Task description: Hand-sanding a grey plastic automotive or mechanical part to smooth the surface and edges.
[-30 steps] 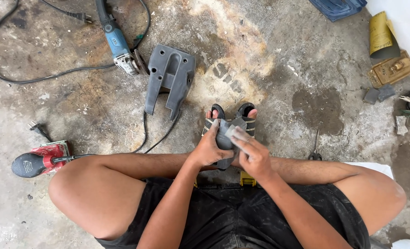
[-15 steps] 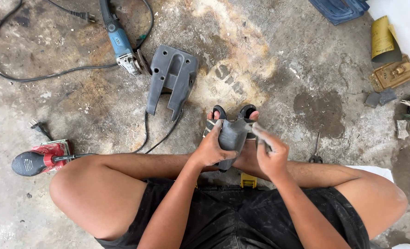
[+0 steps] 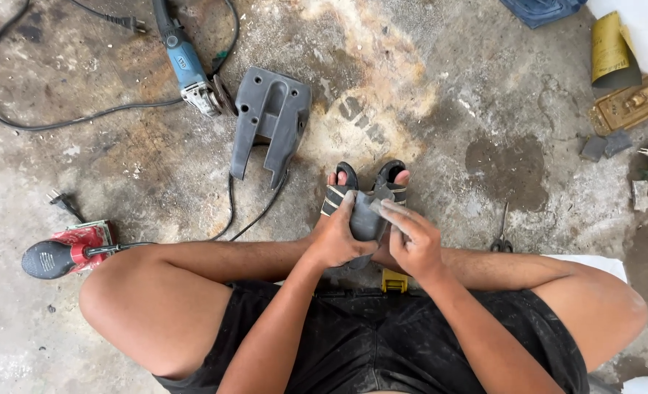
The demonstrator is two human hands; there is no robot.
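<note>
Both hands, left (image 3: 332,239) and right (image 3: 413,244), grip a small grey part (image 3: 365,217); bare floor (image 3: 440,117) ahead.

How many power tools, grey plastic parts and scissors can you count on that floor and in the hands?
Power tools: 2, the blue angle grinder and the red sander.
Grey plastic parts: 2, the large one on the floor and the small one in the hands.
Scissors: 1.
Total: 5

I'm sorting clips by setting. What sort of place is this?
Probably an informal workshop floor: stained bare concrete, a blue angle grinder with its cord, a red sander, and a roll of sandpaper lying around the seated person.
</note>
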